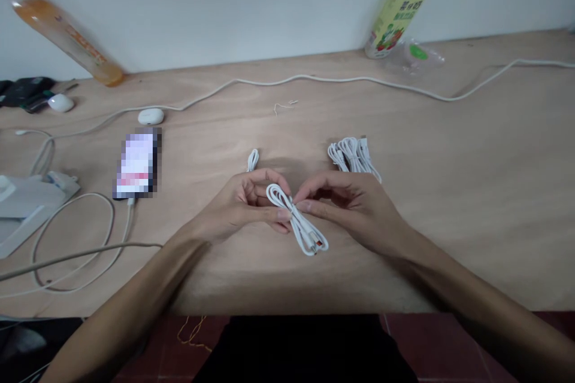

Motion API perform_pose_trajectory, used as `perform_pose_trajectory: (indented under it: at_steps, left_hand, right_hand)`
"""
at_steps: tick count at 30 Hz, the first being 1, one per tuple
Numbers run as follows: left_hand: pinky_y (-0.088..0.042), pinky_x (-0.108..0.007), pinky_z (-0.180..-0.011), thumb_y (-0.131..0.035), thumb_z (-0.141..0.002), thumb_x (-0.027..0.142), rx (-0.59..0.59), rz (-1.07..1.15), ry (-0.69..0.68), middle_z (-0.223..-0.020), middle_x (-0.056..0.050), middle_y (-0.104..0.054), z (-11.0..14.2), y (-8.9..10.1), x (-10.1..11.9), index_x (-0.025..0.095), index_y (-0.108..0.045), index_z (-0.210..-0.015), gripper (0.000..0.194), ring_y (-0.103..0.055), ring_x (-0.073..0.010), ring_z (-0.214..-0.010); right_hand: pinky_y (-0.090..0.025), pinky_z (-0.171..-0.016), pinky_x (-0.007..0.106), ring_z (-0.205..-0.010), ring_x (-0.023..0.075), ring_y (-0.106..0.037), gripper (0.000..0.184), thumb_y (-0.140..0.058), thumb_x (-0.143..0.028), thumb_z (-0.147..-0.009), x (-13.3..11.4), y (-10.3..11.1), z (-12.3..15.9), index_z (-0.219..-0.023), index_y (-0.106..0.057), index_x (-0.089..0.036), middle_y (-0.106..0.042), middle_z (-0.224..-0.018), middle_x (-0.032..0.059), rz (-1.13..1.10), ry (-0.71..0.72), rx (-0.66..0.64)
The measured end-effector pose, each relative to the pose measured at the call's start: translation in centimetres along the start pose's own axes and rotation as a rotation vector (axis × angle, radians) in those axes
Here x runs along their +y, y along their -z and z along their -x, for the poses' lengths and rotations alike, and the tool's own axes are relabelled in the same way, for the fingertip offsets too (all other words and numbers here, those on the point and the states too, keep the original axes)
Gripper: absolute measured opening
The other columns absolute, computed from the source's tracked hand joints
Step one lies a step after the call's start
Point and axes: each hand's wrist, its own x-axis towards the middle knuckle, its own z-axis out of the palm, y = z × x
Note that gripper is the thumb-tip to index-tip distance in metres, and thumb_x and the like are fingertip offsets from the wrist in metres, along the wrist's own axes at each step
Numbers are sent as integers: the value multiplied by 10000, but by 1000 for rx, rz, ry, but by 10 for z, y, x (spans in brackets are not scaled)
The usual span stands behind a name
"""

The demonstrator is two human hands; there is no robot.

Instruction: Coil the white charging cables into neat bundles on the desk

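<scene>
A coiled white USB cable (300,224) is held above the table between both hands, tilted, its plug ends low and toward me. My left hand (251,200) grips the coil near its middle between thumb and fingers. At the same middle, where the coil is bound, my right hand (348,203) pinches with thumb and forefinger; a thin tie seems to be there, mostly hidden. Behind the left hand lies another coiled cable (253,159), partly covered by it. Several bundled white cables (353,154) rest just beyond the right hand.
A phone (137,161) with a charging cord lies left, near a white earbud case (151,116). A long white cord (300,78) crosses the back. An orange drink bottle (72,39) and a yellow-green bottle (399,12) stand by the wall. A small loose tie (284,106) lies mid-table.
</scene>
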Motion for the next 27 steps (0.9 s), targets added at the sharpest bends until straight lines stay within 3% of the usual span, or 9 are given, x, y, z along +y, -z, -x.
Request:
perform_pose_trajectory:
  at_steps: [5, 10, 17, 27]
  left_hand:
    - [-690, -226, -739, -957, -819, 170, 63, -61, -54, -825, 12, -832, 1, -2, -1, 169, -690, -969, 307, -828, -144, -745]
    - [-711, -272, -778, -934, -859, 215, 101, -110, -137, -903, -2, -830, 0, -4, -4, 178, -674, -1028, 312, -845, -175, -809]
    - [-666, -234, -594, -917, -892, 285, 121, -172, -143, -860, -4, -825, 0, -9, -4, 200, -647, -1095, 348, -820, -182, -727]
    - [-703, -251, -775, -923, -880, 257, 186, -70, -166, -830, -10, -845, -2, -12, -11, 176, -688, -1013, 282, -844, -166, -783]
  right_hand:
    - [-586, -667, 275, -716, 145, -725, 200, -830, -395, -971, 2, 2, -1, -911, -838, -205, -807, -815, 3, -22, -7, -13]
    - [-591, -726, 299, -785, 158, -737, 78, -799, -273, -989, 7, 2, -1, -944, -834, -220, -819, -871, 6, 79, 83, 76]
    - [-578, -773, 309, -809, 158, -717, 85, -746, -198, -1028, 18, 1, 1, -984, -804, -242, -787, -887, -4, 349, 307, 162]
    - [-613, -819, 316, -881, 175, -758, 151, -687, -159, -1062, 19, 1, 2, -1061, -794, -266, -827, -997, 8, 534, 446, 137]
